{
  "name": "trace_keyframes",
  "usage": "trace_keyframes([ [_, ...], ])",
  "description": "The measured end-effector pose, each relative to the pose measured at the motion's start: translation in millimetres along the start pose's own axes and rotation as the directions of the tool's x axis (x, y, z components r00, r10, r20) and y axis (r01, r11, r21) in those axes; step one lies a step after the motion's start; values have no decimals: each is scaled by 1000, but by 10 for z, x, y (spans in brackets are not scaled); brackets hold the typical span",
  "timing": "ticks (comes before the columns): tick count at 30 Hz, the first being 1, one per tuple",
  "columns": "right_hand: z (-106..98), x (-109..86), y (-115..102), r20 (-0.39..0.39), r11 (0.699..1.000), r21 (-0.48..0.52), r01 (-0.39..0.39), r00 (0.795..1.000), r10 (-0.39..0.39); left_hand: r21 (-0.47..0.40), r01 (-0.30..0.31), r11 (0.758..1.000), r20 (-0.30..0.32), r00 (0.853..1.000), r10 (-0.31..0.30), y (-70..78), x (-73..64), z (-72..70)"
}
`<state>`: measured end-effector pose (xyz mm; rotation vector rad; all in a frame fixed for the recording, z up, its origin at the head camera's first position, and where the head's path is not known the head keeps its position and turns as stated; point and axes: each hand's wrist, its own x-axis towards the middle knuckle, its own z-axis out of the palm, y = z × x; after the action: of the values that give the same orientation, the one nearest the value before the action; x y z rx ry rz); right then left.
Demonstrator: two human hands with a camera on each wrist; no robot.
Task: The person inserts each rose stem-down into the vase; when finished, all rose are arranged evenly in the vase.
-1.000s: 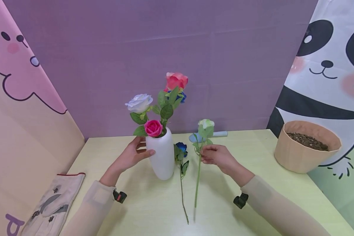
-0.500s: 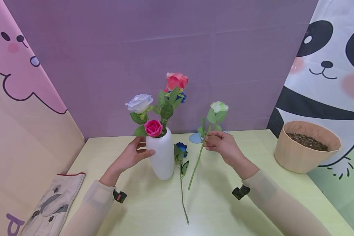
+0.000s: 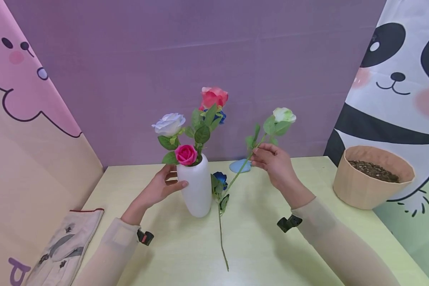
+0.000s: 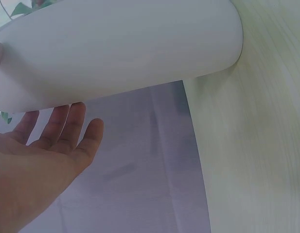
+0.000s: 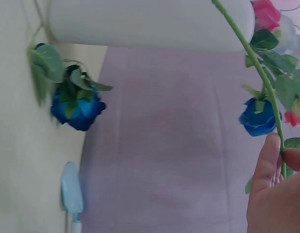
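A white vase (image 3: 194,190) stands upright on the table, holding a pale white-blue rose (image 3: 169,124), a deep pink rose (image 3: 186,155), a coral rose (image 3: 213,97) and a blue rose at the back. My left hand (image 3: 160,187) holds the vase near its top, thumb in front and fingers behind. In the left wrist view its fingertips (image 4: 78,109) meet the vase wall. My right hand (image 3: 273,165) pinches the green stem of a white-green rose (image 3: 284,115), which leans right, bloom up. Another blue rose (image 3: 220,179) lies on the table between the vase and my right hand.
A light-blue trowel (image 3: 240,165) lies at the table's back edge, partly hidden by my right hand. A tan pot (image 3: 357,190) of dark soil stands at the right edge. Folded grey cloth (image 3: 66,242) lies at the left. Behind the table hangs a purple backdrop (image 3: 289,71).
My right hand has moved up and slightly right, raising the white-green rose and tilting its bloom rightward, stem end leftward. My left hand and the vase have stayed in place.
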<state>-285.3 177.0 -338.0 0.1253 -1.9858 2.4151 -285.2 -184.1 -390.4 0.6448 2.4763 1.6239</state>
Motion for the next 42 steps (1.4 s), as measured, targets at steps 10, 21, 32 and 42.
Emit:
trace_keyframes([
  [10,82,64,-189,-44,985,151,82,996,-77,-3,-10,1000,3,1000,10,-18,4,2],
  [21,196,73,-346,-90,955,246,164,985,-146,-15,-23,1000,0,1000,23,-23,17,2],
  [32,257,94,-400,-145,913,334,235,970,-197,-8,-37,999,5,999,38,-32,33,-16],
  [42,374,159,-417,-247,866,389,314,941,-230,-2,-28,1000,5,1000,28,-31,23,-16],
])
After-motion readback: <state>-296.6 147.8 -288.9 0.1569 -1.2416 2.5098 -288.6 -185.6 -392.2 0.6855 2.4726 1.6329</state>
